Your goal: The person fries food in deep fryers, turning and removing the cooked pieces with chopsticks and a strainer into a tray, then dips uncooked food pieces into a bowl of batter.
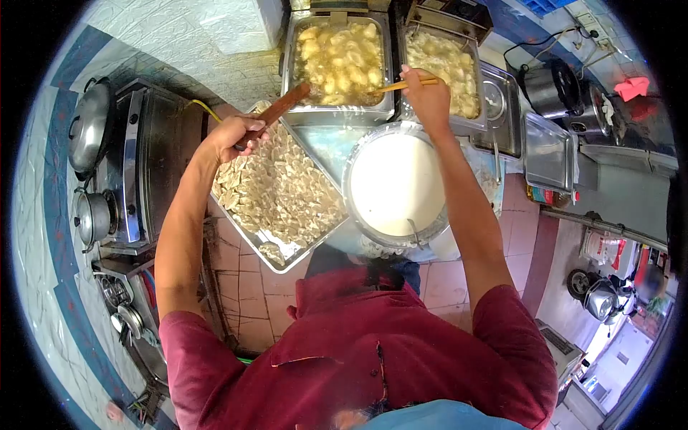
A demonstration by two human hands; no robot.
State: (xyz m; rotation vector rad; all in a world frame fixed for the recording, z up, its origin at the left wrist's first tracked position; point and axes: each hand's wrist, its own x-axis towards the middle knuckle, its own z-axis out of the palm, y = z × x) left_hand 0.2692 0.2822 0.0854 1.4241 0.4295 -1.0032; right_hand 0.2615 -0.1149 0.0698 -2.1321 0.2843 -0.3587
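My left hand (238,135) is closed round the handle of a flat brown wooden paddle (283,104), whose far end reaches the near left corner of the left fryer (340,111). Golden battered pieces (340,61) float in that fryer's bubbling oil. Long yellow chopsticks (398,85) are gripped in my right hand (430,99), their tips at the fryer's near right side. Below my left hand lies a metal tray (290,264) of pale sliced pieces (279,190). A large bowl (349,190) of white batter (394,183) stands left of my right forearm, with a metal hooked handle (414,231) at its near edge.
A second fryer (481,86) with frothing oil and pale pieces adjoins on the right. Beyond it are a steel pan (502,104), an empty metal tray (550,154) and a dark pot (548,86). An oven-like steel unit (168,158) and lidded pots (92,218) stand left.
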